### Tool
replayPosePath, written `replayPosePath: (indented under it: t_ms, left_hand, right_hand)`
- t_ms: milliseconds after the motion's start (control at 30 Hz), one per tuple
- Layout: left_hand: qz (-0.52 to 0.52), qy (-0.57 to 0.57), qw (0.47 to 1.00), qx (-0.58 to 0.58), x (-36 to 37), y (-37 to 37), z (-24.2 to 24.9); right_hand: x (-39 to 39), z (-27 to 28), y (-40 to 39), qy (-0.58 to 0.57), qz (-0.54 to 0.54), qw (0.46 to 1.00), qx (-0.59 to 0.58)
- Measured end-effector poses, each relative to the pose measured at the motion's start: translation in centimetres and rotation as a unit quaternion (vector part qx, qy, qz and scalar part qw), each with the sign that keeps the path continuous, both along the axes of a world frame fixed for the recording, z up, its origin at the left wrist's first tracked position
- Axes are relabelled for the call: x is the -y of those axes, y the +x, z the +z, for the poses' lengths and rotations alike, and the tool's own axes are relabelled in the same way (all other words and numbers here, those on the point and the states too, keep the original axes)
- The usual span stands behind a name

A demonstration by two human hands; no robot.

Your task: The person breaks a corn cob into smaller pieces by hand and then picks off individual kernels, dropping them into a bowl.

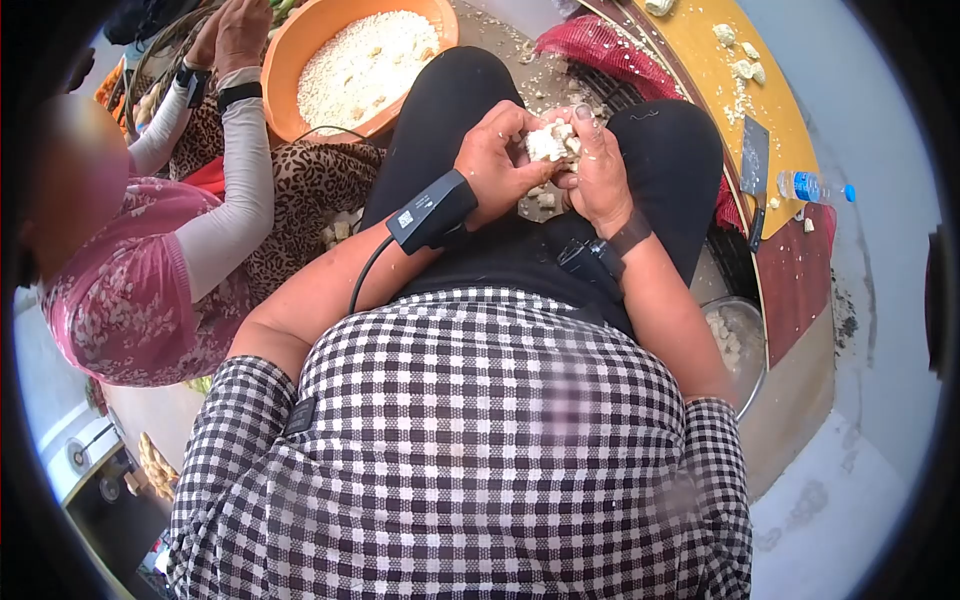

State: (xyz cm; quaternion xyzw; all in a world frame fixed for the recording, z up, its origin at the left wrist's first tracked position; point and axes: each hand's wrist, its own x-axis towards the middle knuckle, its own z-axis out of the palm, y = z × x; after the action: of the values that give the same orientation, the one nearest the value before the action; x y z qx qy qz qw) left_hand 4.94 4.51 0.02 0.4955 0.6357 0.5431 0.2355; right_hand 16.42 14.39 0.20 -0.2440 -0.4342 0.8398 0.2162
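My left hand (494,165) and my right hand (600,172) meet above my lap, fingers curled around a clump of white corn kernels (550,143). Whether a piece of cob sits under the kernels is hidden by my fingers. Both thumbs press near the clump. Black devices are strapped to both of my wrists. Below my hands, pale corn pieces (540,200) lie between my dark-trousered legs. Beyond my left knee stands an orange basin (281,85) holding many loose white kernels (365,65).
At right, a yellow board (720,95) carries corn chunks (742,70), a cleaver (754,158) and a plastic bottle (805,186). A metal bowl (757,385) with pale pieces sits by my right elbow. A red mesh sack (610,50) lies ahead. Another person (150,265) sits close at left.
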Motion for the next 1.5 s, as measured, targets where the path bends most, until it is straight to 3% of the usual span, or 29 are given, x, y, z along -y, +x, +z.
replayPosePath:
  t_ms: [400, 700, 800, 933, 1000, 1067, 1100, 1167, 1333, 1433, 1500]
  left_hand:
    - [-0.013, -0.029, 0.999, -0.018, 0.6, -0.4, 0.5]
    - [-0.032, -0.012, 0.999, -0.038, 1.1, -0.9, 0.8]
    - [-0.055, 0.0, 0.998, 0.008, 1.2, -1.1, 0.6]
    - [-0.079, -0.003, 0.99, 0.114, 1.4, -1.3, -0.3]
    - [-0.087, 0.021, 0.987, 0.136, 1.5, -1.4, 0.1]
    - [-0.096, 0.037, 0.981, 0.164, 1.4, -1.3, -0.1]
    - [-0.099, 0.034, 0.977, 0.187, 1.3, -1.2, -0.4]
    - [-0.098, 0.035, 0.973, 0.205, 1.5, -1.3, -0.3]
    - [-0.13, 0.043, 0.957, 0.255, 1.3, -1.1, 0.0]
    - [-0.157, 0.055, 0.925, 0.343, 1.6, -1.4, 0.1]
    - [-0.153, 0.05, 0.929, 0.332, 1.7, -1.5, 0.3]
  right_hand:
    - [0.6, -1.4, -0.1, 0.173, -0.005, 0.985, 0.024]
    - [0.8, -0.5, -0.2, 0.039, -0.013, 0.999, -0.002]
    - [0.6, -0.4, 0.3, 0.06, 0.025, 0.998, -0.013]
    - [0.9, 0.2, 0.2, 0.306, -0.005, 0.948, 0.083]
    - [0.8, -0.2, 0.0, 0.281, 0.005, 0.959, 0.045]
    - [1.1, 0.3, 0.4, 0.227, 0.001, 0.971, 0.079]
    - [1.4, 1.2, 0.3, 0.143, -0.002, 0.988, 0.06]
    - [1.7, 1.1, 0.0, 0.09, -0.01, 0.995, 0.035]
    - [1.4, 1.8, 0.5, -0.033, -0.009, 0.999, 0.028]
    - [1.4, 1.6, 0.4, -0.113, 0.022, 0.993, 0.006]
    - [1.0, 1.4, 0.5, -0.16, 0.043, 0.986, -0.001]
